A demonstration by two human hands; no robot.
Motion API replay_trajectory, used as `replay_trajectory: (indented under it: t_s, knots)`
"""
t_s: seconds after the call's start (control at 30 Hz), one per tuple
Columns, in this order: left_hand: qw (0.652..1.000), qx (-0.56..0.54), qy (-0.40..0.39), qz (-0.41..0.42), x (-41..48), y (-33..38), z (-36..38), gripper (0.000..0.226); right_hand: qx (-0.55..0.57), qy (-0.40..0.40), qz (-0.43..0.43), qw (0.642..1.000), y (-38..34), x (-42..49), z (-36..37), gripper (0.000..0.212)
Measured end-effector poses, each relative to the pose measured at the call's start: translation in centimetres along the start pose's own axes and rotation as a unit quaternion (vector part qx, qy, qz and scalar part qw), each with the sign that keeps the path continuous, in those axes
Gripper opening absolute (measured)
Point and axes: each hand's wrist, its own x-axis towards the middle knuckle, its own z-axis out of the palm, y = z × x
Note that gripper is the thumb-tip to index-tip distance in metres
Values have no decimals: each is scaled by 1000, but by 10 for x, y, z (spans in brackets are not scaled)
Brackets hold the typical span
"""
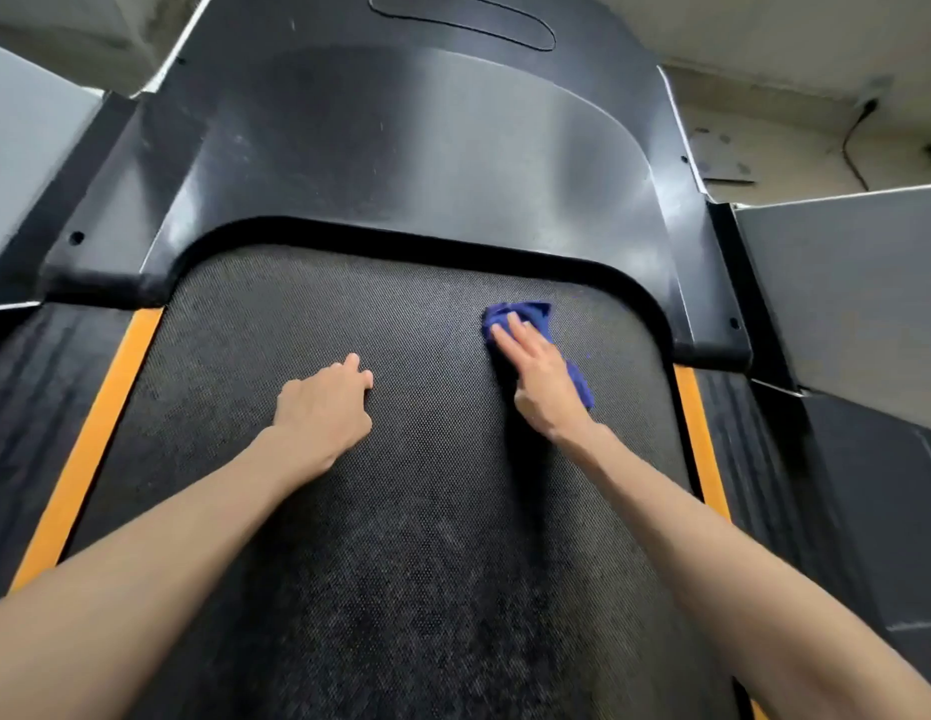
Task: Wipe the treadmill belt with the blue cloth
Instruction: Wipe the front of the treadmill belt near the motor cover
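Note:
The textured black treadmill belt (pixel 411 511) fills the middle of the head view. A crumpled blue cloth (pixel 536 314) lies on the belt near its far right corner. My right hand (pixel 541 379) presses flat on the cloth with straight fingers, covering most of it. My left hand (pixel 323 402) rests on the bare belt to the left of centre, its fingers loosely bent and holding nothing.
A glossy black motor cover (pixel 401 148) curves round the belt's far end. Orange strips (pixel 94 444) (pixel 700 433) edge the belt on both sides, with black ribbed side rails (pixel 32 407) beyond. Grey panels (pixel 842 283) stand at the right and left.

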Motion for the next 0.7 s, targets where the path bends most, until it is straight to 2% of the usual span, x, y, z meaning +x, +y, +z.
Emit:
replay_trajectory:
  t_s: [0.07, 0.13, 0.17, 0.2, 0.27, 0.33, 0.37, 0.43, 0.53, 0.63, 0.7]
  knots:
    - [1000, 21, 24, 0, 4, 3, 1, 37, -13, -100, -203, 974, -19, -43, 14, 69]
    - [998, 43, 36, 2, 5, 6, 4, 31, -47, -184, -314, 930, -5, -63, 3, 67]
    - [998, 48, 40, 4, 6, 6, 6, 30, -63, -169, -319, 931, 12, -60, -7, 66]
    - [998, 47, 46, 7, 8, 6, 7, 29, -67, -130, -271, 951, 33, -53, -16, 66]
    - [998, 25, 49, 2, 11, 3, 8, 27, -49, -40, -84, 994, 79, -29, -35, 71]
    - [999, -1, 47, -10, 13, -1, 6, 29, -35, -2, 65, 997, 107, -14, -49, 77]
    - [999, -10, 46, -13, 14, -2, 5, 32, -40, 5, 95, 995, 110, -13, -52, 79]
    - [999, -10, 51, -15, 13, -2, 4, 34, -34, 5, 62, 997, 104, -29, -52, 78]
    - [996, 69, 52, 30, 8, 0, 15, 37, -43, -46, -76, 995, 81, -101, -38, 71]
    - [988, 129, 50, 69, 8, -7, 28, 62, -40, -103, -188, 976, 59, -169, -27, 53]
    - [988, 131, 34, 69, 9, -9, 27, 67, -53, -153, -276, 947, 62, -174, -34, 47]
